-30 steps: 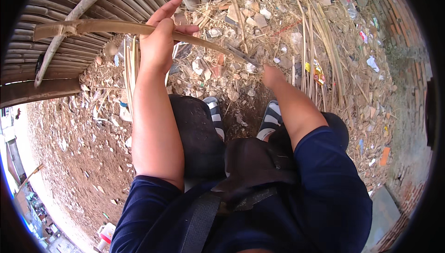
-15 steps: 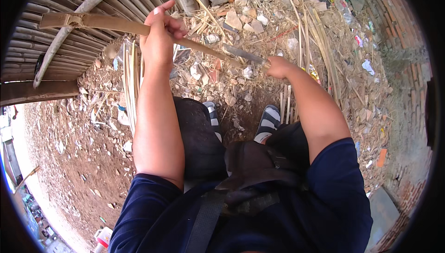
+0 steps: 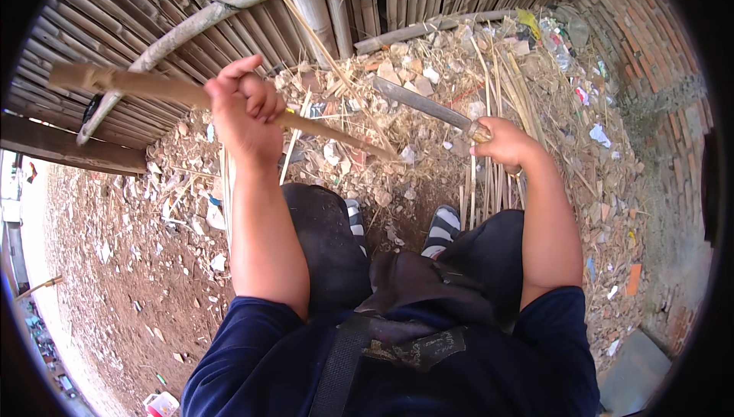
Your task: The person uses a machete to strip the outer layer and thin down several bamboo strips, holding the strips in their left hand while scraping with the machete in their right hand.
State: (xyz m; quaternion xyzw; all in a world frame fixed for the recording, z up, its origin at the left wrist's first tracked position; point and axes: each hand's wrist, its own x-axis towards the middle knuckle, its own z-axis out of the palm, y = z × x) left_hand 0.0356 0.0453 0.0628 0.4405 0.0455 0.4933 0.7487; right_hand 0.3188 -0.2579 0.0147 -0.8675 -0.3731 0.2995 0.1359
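My left hand (image 3: 248, 119) is closed around a long split bamboo piece (image 3: 153, 84), with the index finger partly stretched out. The piece slants across me: its thick end with a node is at the upper left, and its thin end points down toward the rubble in the middle. In my right hand (image 3: 505, 142) is a large knife (image 3: 424, 103), gripped by its handle. Its dark, broad blade points up and left, above the thin end of the bamboo and apart from it in the picture.
Thin bamboo strips (image 3: 523, 88) lie on the stony ground ahead on the right. A bamboo wall (image 3: 191, 35) with poles stands at the far left, and a brick wall (image 3: 673, 111) at the right. Rubble and litter surround my striped footwear (image 3: 442, 230).
My right hand has drawn the knife to the right, away from the bamboo's thin end. My left hand still holds the bamboo, its fingers more curled. The view has shifted slightly.
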